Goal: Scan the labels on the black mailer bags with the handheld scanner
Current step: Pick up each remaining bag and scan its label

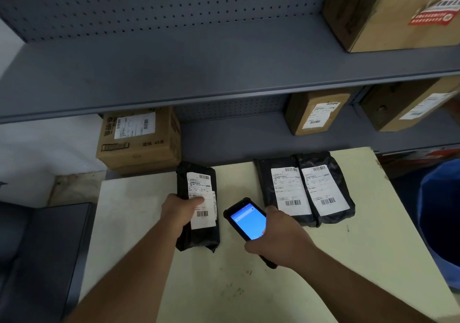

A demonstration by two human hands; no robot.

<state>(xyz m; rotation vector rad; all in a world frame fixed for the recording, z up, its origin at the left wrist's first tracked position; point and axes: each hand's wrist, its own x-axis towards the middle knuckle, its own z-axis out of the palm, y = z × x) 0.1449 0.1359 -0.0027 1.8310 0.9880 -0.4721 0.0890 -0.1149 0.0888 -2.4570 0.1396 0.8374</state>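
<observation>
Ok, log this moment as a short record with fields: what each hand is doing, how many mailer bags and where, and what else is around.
left hand: grips the left bag on the table, thumb on its label
right hand: holds the scanner, blue screen lit, facing up
bags: three, all label-up; the right pair lies side by side, touching
scanner position: between the left bag and the pair
shelves: cardboard boxes, each labelled
right edge: blue bin
</observation>
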